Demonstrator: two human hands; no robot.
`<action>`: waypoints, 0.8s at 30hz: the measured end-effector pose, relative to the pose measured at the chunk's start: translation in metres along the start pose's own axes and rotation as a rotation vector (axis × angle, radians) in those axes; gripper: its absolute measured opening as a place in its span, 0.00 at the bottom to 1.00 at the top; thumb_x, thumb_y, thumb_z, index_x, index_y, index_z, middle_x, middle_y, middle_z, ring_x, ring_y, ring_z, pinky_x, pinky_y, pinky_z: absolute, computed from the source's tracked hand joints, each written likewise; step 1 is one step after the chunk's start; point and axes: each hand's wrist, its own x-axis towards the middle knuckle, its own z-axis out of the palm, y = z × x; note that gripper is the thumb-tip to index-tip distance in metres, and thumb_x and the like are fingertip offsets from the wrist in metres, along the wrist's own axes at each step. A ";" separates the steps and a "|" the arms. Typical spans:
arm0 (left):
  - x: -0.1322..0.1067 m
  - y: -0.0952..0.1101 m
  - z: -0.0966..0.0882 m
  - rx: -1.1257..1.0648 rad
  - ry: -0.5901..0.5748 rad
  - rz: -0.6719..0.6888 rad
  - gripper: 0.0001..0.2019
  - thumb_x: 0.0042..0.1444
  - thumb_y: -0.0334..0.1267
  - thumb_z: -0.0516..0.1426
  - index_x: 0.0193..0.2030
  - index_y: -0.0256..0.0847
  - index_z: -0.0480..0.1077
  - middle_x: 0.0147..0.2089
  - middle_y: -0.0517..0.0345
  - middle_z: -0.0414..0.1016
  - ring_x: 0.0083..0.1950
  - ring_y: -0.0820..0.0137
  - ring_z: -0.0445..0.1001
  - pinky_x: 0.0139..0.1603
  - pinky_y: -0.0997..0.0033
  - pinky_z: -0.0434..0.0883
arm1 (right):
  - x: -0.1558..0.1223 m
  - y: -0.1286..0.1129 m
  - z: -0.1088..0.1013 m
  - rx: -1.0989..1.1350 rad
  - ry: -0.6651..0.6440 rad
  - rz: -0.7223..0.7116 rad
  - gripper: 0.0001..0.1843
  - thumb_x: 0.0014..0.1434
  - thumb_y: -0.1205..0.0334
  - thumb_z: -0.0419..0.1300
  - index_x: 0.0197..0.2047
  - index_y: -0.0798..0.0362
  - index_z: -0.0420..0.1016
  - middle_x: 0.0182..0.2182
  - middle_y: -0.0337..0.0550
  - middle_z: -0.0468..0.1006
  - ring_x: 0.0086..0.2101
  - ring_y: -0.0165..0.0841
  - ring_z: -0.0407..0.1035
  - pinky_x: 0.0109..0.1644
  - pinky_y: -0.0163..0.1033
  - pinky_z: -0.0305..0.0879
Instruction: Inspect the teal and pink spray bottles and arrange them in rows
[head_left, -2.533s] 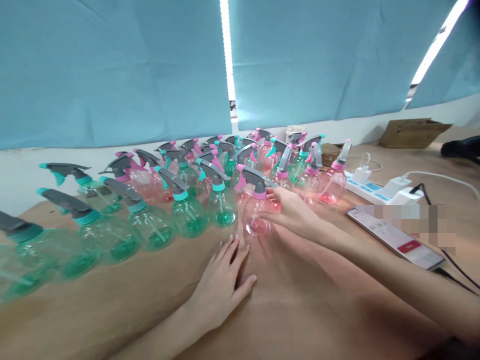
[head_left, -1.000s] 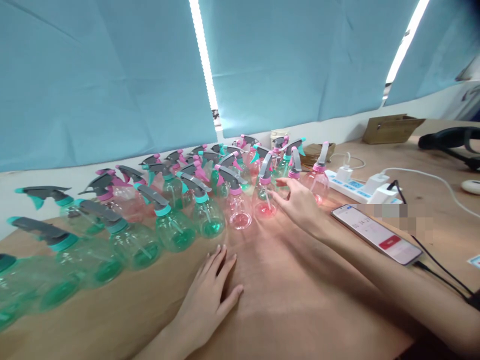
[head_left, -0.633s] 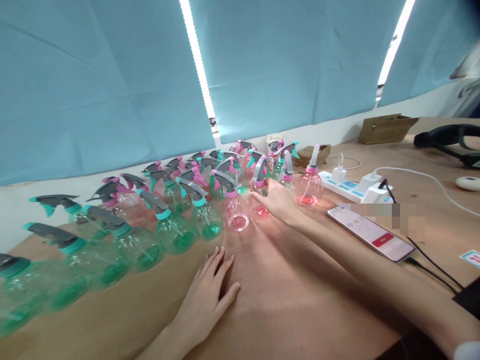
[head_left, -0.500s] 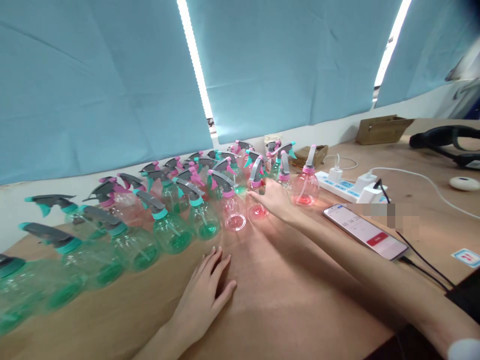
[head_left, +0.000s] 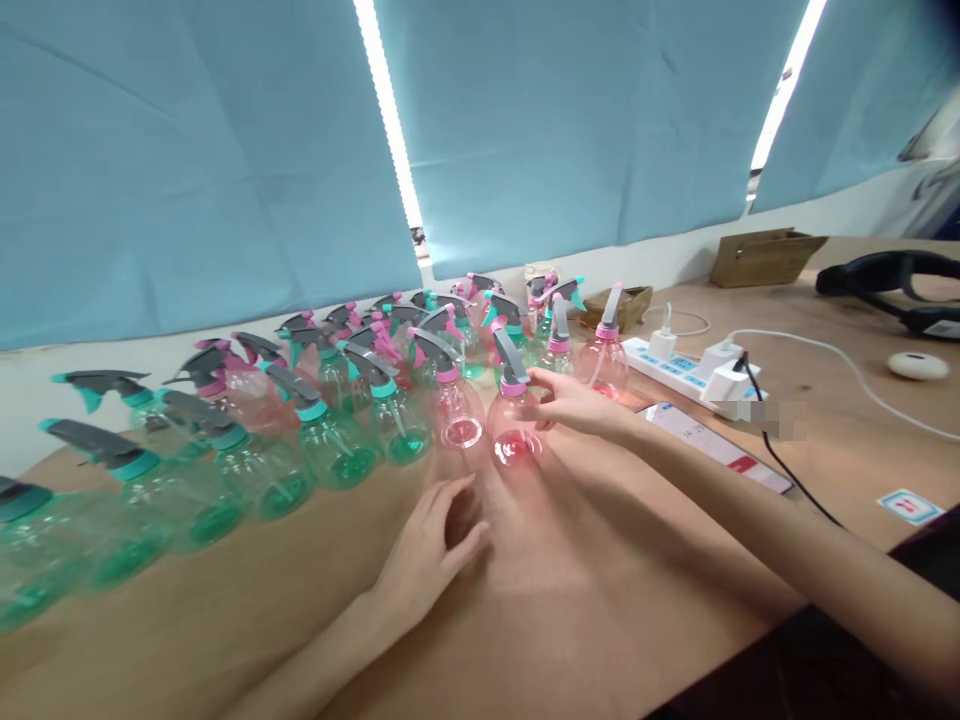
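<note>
My right hand [head_left: 570,403] is at the right side of a pink spray bottle [head_left: 513,425], its fingers curled against the upper body just below the pink collar. The bottle stands upright, its grey trigger head tipped toward the upper left. My left hand [head_left: 429,540] is held low over the table in front of the bottles, empty, with thumb and fingers apart. Left of the held bottle is another pink spray bottle [head_left: 459,408], then a green spray bottle [head_left: 405,425] in the same front row.
Several more green and pink spray bottles crowd behind and to the left. On the right are a white power strip [head_left: 675,372] with chargers, a phone [head_left: 720,450] and cables. A cardboard box [head_left: 765,258] and a black headset-like object [head_left: 885,285] sit farther back on the table [head_left: 600,610].
The pink bottle at my right hand has come slightly nearer to me, out of line with its neighbours. My left hand has shifted right and up, its fingers more curved.
</note>
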 end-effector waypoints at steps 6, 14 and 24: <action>0.009 0.010 0.019 -0.238 0.038 -0.006 0.43 0.53 0.44 0.65 0.70 0.44 0.46 0.69 0.43 0.55 0.68 0.51 0.57 0.65 0.42 0.58 | -0.035 -0.009 0.007 0.232 -0.274 -0.080 0.26 0.55 0.61 0.62 0.58 0.47 0.66 0.45 0.41 0.77 0.39 0.32 0.74 0.41 0.38 0.71; 0.001 0.030 0.010 -0.466 -0.036 0.085 0.39 0.48 0.37 0.67 0.65 0.47 0.54 0.66 0.49 0.63 0.64 0.51 0.64 0.62 0.47 0.65 | -0.056 -0.041 0.022 0.189 -0.464 -0.172 0.25 0.53 0.58 0.66 0.54 0.47 0.70 0.52 0.41 0.73 0.44 0.34 0.71 0.43 0.39 0.71; -0.007 0.025 0.014 -0.330 0.014 0.073 0.39 0.47 0.45 0.68 0.65 0.44 0.58 0.63 0.44 0.65 0.62 0.45 0.65 0.58 0.43 0.68 | -0.069 -0.067 0.050 -0.315 0.113 -0.251 0.21 0.53 0.44 0.64 0.44 0.46 0.70 0.38 0.40 0.74 0.39 0.38 0.70 0.37 0.42 0.66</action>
